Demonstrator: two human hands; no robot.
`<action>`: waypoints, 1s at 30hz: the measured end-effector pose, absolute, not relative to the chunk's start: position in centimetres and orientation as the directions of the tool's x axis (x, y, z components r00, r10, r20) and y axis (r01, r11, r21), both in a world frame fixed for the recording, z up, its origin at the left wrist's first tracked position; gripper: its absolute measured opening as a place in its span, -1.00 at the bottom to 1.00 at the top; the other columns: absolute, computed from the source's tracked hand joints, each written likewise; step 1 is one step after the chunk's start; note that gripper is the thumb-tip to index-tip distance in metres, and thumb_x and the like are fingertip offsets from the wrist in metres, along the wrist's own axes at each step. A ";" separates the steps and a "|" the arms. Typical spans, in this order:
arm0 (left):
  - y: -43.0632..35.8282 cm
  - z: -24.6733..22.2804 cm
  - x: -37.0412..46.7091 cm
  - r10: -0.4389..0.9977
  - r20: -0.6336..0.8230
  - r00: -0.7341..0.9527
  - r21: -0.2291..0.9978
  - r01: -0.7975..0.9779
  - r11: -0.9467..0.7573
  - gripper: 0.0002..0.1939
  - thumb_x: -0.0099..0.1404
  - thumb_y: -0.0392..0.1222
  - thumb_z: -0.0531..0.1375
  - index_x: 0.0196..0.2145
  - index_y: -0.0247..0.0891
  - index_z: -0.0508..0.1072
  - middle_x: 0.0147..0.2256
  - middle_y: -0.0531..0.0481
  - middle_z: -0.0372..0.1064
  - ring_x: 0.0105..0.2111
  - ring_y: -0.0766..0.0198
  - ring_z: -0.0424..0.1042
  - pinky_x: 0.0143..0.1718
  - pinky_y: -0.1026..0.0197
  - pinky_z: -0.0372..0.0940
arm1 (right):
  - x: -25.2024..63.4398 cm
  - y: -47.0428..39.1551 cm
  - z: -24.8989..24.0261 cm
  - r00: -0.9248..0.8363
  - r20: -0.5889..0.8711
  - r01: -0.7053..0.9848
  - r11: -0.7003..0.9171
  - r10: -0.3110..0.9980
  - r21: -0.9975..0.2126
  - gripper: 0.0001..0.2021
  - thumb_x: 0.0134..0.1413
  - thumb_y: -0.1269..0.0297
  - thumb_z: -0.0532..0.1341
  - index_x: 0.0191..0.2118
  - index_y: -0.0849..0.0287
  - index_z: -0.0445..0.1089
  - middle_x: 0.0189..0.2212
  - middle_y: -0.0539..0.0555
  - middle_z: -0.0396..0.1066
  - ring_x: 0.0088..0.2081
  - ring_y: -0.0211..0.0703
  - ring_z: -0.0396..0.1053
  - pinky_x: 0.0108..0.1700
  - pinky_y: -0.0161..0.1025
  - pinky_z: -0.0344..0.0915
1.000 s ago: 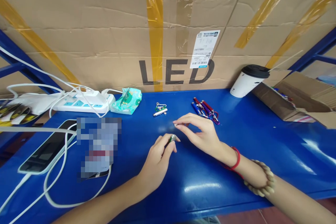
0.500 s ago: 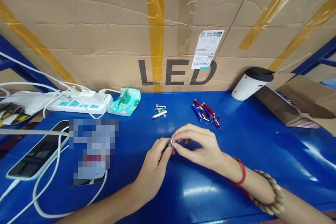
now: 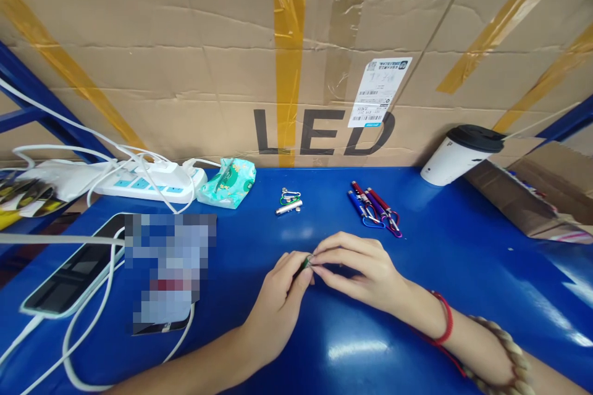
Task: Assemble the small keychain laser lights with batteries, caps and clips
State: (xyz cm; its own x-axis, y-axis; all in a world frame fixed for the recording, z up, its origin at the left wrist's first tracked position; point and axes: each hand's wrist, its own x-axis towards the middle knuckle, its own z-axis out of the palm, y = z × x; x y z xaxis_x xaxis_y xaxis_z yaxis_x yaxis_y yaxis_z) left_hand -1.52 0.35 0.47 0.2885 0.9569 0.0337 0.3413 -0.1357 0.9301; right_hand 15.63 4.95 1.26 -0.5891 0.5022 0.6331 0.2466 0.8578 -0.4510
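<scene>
Pinched in my left hand (image 3: 278, 302) is a small green item (image 3: 306, 262), mostly hidden by the fingers; it looks like a keychain flashlight body. The fingertips of my right hand (image 3: 361, 265) close on a small metal piece at its upper end. Both hands meet just above the blue table. Beyond them lie a silver tube (image 3: 290, 208) and small carabiner clips (image 3: 291, 198) with tiny silver parts. To their right sits a bunch of blue, red and purple keychain flashlights (image 3: 370, 205) with carabiners.
A white power strip (image 3: 139, 188) with cables, a green tissue pack (image 3: 229, 184) and two phones, one a dark-screened phone (image 3: 69, 271), occupy the left. At right stand a lidded paper cup (image 3: 447, 160) and an open cardboard box (image 3: 509, 203). A large carton (image 3: 208, 74) walls the back.
The whole view has shifted slightly, so everything sits a little further right and lower. My hands keep their pinch; the right fingertips have moved slightly on the metal end.
</scene>
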 end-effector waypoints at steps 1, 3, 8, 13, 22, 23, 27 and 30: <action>0.4 0.4 -1.5 0.957 0.031 0.288 0.930 0.343 -0.134 -0.77 0.38 -0.20 -0.10 -0.37 -0.22 0.28 -0.41 0.06 0.25 -0.33 0.25 0.26 -0.25 0.23 0.12 | 15.7 5.0 1.2 -0.595 0.624 0.242 0.853 0.507 -0.463 -0.87 0.09 0.41 0.19 -0.21 0.15 0.40 -0.32 0.06 0.44 -0.31 -0.28 0.41 -0.30 -0.35 0.39; 0.3 0.4 -1.5 0.958 0.025 0.287 0.929 0.347 -0.128 -0.76 0.38 -0.20 -0.10 -0.38 -0.22 0.28 -0.42 0.06 0.25 -0.34 0.26 0.26 -0.26 0.23 0.12 | 15.7 5.0 1.1 -0.597 0.603 0.233 0.833 0.530 -0.501 -0.87 0.08 0.42 0.20 -0.21 0.16 0.39 -0.31 0.06 0.43 -0.32 -0.30 0.40 -0.30 -0.36 0.38; 0.2 0.6 -1.5 0.960 0.013 0.280 0.918 0.378 -0.122 -0.75 0.38 -0.18 -0.10 -0.40 -0.21 0.28 -0.44 0.07 0.24 -0.36 0.26 0.25 -0.28 0.24 0.11 | 15.9 5.5 0.9 -0.587 0.534 0.253 0.765 0.608 -0.593 -0.94 0.09 0.39 0.19 -0.28 0.20 0.36 -0.35 0.05 0.40 -0.38 -0.32 0.36 -0.41 -0.39 0.33; 0.2 0.6 -1.4 0.954 -0.011 0.299 0.910 0.398 -0.115 -0.79 0.37 -0.18 -0.08 -0.27 -0.18 0.33 -0.35 0.04 0.31 -0.31 0.22 0.29 -0.24 0.22 0.15 | 16.3 7.9 0.3 -0.504 0.468 0.474 0.686 0.726 -0.553 -0.86 0.18 0.31 0.08 -0.21 0.17 0.35 -0.28 0.10 0.39 -0.33 -0.23 0.36 -0.38 -0.29 0.35; -0.1 0.4 -1.4 0.951 0.034 0.308 0.909 0.386 -0.158 -0.78 0.36 -0.18 -0.07 -0.30 -0.17 0.36 -0.33 0.02 0.35 -0.30 0.20 0.32 -0.24 0.20 0.19 | 13.5 10.8 0.1 -0.686 0.274 0.659 0.735 0.674 -0.157 -0.52 0.19 0.17 0.06 0.20 0.11 0.05 0.18 0.19 0.09 0.17 0.03 0.05 0.07 0.03 0.13; -0.1 0.4 -1.4 0.951 0.042 0.305 0.910 0.381 -0.162 -0.78 0.36 -0.18 -0.07 -0.30 -0.18 0.36 -0.34 0.02 0.35 -0.31 0.20 0.32 -0.25 0.21 0.19 | 13.1 10.7 0.0 -0.697 0.271 0.650 0.744 0.664 -0.153 -0.55 0.20 0.19 0.04 0.20 0.11 0.07 0.17 0.19 0.13 0.17 0.00 0.07 0.08 0.01 0.12; -0.1 0.3 -1.4 0.952 0.063 0.300 0.911 0.372 -0.178 -0.78 0.36 -0.18 -0.07 -0.30 -0.19 0.36 -0.35 0.02 0.35 -0.33 0.22 0.31 -0.26 0.22 0.19 | 12.9 10.3 0.4 -0.734 0.275 0.613 0.780 0.621 -0.125 -0.65 0.23 0.23 0.02 0.11 0.13 0.20 0.07 0.15 0.27 0.09 -0.07 0.18 0.08 -0.05 0.08; -0.2 0.4 -1.4 0.950 0.058 0.307 0.916 0.362 -0.173 -0.78 0.36 -0.18 -0.06 -0.30 -0.19 0.36 -0.32 0.03 0.35 -0.31 0.23 0.31 -0.25 0.23 0.18 | 14.7 11.1 2.2 -0.731 0.274 0.629 0.773 0.625 -0.082 -0.67 0.23 0.23 0.03 0.09 0.11 0.23 0.03 0.11 0.31 0.06 -0.11 0.22 0.06 -0.09 0.08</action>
State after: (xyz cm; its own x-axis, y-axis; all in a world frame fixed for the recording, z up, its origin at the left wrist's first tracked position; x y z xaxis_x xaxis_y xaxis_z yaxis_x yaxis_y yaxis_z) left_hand -1.40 -0.16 0.35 0.3066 0.9500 0.0584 0.3619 -0.1731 0.9160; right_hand 14.71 11.09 2.19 -0.7311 0.6247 0.2744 0.6294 0.7727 -0.0824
